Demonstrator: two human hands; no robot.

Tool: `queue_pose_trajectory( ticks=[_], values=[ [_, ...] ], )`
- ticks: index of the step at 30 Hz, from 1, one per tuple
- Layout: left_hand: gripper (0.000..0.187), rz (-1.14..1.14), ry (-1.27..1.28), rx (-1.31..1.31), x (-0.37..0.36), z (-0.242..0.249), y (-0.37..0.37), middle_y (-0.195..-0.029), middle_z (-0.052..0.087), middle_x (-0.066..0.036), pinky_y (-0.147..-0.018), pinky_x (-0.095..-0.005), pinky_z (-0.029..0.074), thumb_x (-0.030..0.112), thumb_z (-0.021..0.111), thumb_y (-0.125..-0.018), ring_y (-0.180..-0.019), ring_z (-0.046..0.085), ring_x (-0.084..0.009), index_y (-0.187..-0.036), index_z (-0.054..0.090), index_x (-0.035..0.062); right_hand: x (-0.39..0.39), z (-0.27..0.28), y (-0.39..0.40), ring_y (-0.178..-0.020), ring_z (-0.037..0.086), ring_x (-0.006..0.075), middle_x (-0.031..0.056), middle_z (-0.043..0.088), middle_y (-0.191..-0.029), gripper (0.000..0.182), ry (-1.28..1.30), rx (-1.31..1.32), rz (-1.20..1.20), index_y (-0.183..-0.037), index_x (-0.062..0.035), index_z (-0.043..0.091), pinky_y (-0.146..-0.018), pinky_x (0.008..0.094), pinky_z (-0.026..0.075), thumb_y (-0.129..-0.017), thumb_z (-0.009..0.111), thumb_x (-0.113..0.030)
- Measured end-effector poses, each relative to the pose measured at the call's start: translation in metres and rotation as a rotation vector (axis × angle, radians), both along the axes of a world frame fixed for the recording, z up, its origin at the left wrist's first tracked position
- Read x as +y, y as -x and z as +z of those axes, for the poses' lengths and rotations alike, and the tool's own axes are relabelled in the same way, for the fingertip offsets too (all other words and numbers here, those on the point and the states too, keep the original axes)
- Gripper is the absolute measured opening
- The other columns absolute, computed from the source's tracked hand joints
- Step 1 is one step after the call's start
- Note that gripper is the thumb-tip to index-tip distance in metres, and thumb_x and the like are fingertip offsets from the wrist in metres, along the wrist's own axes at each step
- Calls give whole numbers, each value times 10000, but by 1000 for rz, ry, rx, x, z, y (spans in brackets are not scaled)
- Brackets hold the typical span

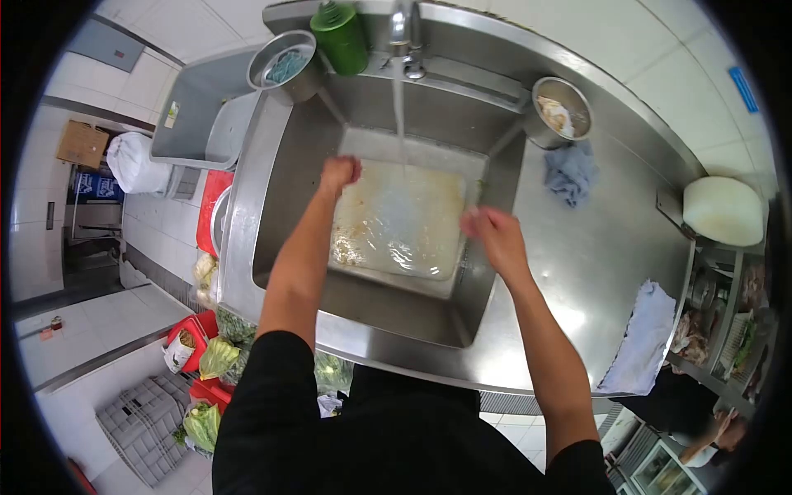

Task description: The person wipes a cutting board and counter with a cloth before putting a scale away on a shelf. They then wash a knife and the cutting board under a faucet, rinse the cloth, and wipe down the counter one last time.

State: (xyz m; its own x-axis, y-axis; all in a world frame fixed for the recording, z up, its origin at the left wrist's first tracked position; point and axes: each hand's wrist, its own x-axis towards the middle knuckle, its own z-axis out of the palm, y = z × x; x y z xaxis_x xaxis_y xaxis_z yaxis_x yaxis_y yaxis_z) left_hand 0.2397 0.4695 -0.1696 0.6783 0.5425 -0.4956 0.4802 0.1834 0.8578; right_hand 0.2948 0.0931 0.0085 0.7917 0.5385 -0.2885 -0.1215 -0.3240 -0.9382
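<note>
Inside the steel sink [388, 318] lies a pale rectangular plastic container [396, 223], with water and brownish specks over its surface. Water from the faucet [402, 37] runs down onto its far part. My left hand [338, 172] is closed at the container's upper left edge, its fingers curled over the rim. Across from it, my right hand [493, 227] is closed at the right edge, slightly blurred, with thumb and fingers together on the rim. The undersides of both hands' grips are hidden.
Behind the sink stand a green bottle [340, 37] and a steel pot [285, 66] with a scrubber. On the right counter are a steel pot [559, 113], a blue-grey cloth [570, 174] and a pale towel [639, 342]. A grey bin [194, 111] stands left. Another person [693, 412] is at lower right.
</note>
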Motion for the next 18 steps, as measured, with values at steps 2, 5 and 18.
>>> queue_pose_trajectory(
  ticks=[2, 5, 18],
  values=[
    [222, 0, -105, 272, 13, -86, 50, -795, 673, -97, -580, -315, 490, 194, 554, -908, -666, 627, -164, -847, 670, 15, 78, -24, -29, -780, 648, 127, 79, 704, -830, 249, -50, 65, -42, -951, 47, 698, -744, 261, 523, -949, 579, -172],
    [220, 12, -524, 361, 25, -177, 107, -777, 705, -154, -611, -406, 526, 133, 566, -841, -695, 695, -263, -930, 708, -9, 167, -35, -70, -794, 678, 178, 95, 705, -882, 255, -265, 355, -131, -1002, 34, 690, -803, 290, 544, -942, 557, -176],
    [715, 62, 227, 513, 25, -192, 110, -1098, 684, -197, -813, -395, 525, 599, 480, -931, -933, 675, -305, -1215, 623, -41, 243, 28, -102, -1011, 664, 186, 122, 693, -1105, 313, 100, 456, 431, -1123, 33, 664, -900, 290, 528, -972, 560, -221]
  ],
)
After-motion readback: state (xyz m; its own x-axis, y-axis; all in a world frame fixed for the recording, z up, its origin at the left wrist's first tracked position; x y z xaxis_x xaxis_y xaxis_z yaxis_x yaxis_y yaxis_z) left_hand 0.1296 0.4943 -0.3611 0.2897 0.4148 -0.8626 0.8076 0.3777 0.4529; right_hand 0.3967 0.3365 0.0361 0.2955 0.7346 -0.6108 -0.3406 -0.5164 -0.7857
